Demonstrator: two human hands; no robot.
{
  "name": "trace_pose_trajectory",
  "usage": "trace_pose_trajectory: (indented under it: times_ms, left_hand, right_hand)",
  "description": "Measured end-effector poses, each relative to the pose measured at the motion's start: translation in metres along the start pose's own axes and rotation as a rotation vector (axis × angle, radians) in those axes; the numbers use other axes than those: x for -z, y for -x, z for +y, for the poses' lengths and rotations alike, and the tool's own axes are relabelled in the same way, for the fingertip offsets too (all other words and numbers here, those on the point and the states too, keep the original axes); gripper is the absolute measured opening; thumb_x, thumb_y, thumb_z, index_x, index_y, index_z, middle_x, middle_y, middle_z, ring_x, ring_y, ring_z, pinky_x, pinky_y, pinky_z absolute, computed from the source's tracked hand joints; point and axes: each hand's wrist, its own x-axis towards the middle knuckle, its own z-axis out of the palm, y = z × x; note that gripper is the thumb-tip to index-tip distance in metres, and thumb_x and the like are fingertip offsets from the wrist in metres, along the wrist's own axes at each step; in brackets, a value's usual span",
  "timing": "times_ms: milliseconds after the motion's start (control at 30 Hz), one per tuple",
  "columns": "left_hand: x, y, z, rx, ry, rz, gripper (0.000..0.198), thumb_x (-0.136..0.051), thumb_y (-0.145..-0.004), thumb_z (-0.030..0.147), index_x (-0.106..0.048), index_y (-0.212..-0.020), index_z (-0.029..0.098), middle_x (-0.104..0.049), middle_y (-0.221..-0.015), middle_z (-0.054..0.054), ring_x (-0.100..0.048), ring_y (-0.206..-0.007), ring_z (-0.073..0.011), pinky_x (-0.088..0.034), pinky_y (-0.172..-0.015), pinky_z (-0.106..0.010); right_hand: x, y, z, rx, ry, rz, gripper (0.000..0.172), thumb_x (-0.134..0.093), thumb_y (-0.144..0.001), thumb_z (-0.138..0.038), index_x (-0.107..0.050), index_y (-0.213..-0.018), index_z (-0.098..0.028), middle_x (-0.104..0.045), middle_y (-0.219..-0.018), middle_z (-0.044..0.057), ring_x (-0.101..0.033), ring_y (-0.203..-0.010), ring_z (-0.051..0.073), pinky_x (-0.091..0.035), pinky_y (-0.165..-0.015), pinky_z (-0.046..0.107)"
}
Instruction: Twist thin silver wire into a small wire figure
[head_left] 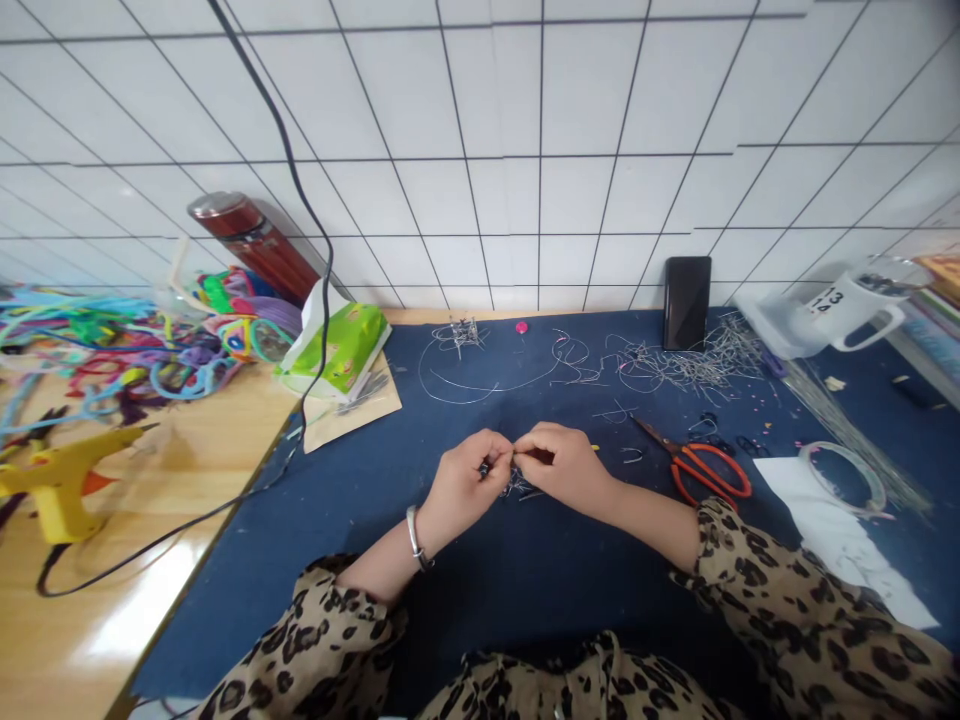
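Silvery wire [516, 485] shows just beneath the meeting fingertips at the middle of the dark-blue-covered counter [360, 540]. The left hand [466, 482] and right hand [564, 466] are each closed in a thumb-and-finger pinch on it, their tips touching or nearly so; the pinched bit itself is mostly hidden. To the right lie orange-handled scissors [711, 476], blades pointing far and left. Farther back, a tangle of wire offcuts [709, 362] spreads below a black smartphone [687, 305] leaning on the tiled wall [495, 110]. At left, a green tissue pack [341, 350] sits near a yellow glue gun [64, 480].
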Motion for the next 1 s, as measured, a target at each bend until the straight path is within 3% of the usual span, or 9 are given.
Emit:
trace_pose_trajectory:
  times_ms: [267,467,633,833,1000]
  left_hand:
    - [-0.003,0.002,0.004,-0.005,-0.009,-0.018,0.009,-0.048,-0.075,0.010,-0.053,-0.073,0.017,-0.055,-0.066,0.002,-0.050,-0.060,-0.0094,-0.039,-0.060,-0.021]
    - [0.000,0.000,0.001,0.049,0.090,-0.026,0.009,-0.048,-0.076,0.011,-0.054,-0.074,0.016,-0.055,-0.066,0.002,-0.050,-0.060,-0.0092,-0.039,-0.058,-0.020]
    - [0.002,-0.002,-0.005,0.118,0.201,-0.065,0.007,-0.048,-0.077,0.011,-0.053,-0.077,0.016,-0.055,-0.065,0.002,-0.050,-0.058,-0.0087,-0.039,-0.055,-0.019]
    - [0.001,-0.004,-0.011,0.181,0.312,-0.107,0.005,-0.049,-0.079,0.015,-0.054,-0.079,0.015,-0.056,-0.066,0.002,-0.050,-0.057,-0.0080,-0.039,-0.053,-0.019]
    - [0.004,-0.005,-0.011,0.186,0.345,-0.146,0.007,-0.049,-0.082,0.019,-0.054,-0.080,0.015,-0.055,-0.066,0.002,-0.049,-0.057,-0.0074,-0.038,-0.053,-0.019]
  right_hand:
    - [-0.004,0.001,-0.001,-0.082,-0.060,0.046,0.008,-0.056,-0.067,-0.009,-0.058,-0.062,-0.016,-0.053,-0.061,-0.002,-0.047,-0.059,0.009,-0.037,-0.057,0.021]
    - [0.005,-0.001,-0.002,-0.052,-0.157,0.027,0.011,-0.053,-0.066,-0.007,-0.055,-0.061,-0.016,-0.050,-0.062,-0.003,-0.044,-0.058,0.009,-0.035,-0.056,0.021]
    - [0.010,-0.002,0.004,-0.099,-0.494,-0.067,0.008,-0.054,-0.068,-0.009,-0.058,-0.066,-0.016,-0.056,-0.077,0.000,-0.049,-0.066,0.009,-0.039,-0.061,0.022]
    - [0.005,-0.001,0.007,-0.382,-0.963,-0.196,0.004,-0.053,-0.070,-0.012,-0.054,-0.070,-0.015,-0.061,-0.081,0.001,-0.040,-0.044,0.002,-0.023,-0.040,0.018]
    - [0.008,-0.002,0.001,-0.477,-1.064,-0.339,0.005,-0.056,-0.075,-0.019,-0.053,-0.074,-0.015,-0.063,-0.074,0.000,-0.040,-0.039,0.002,-0.025,-0.037,0.017]
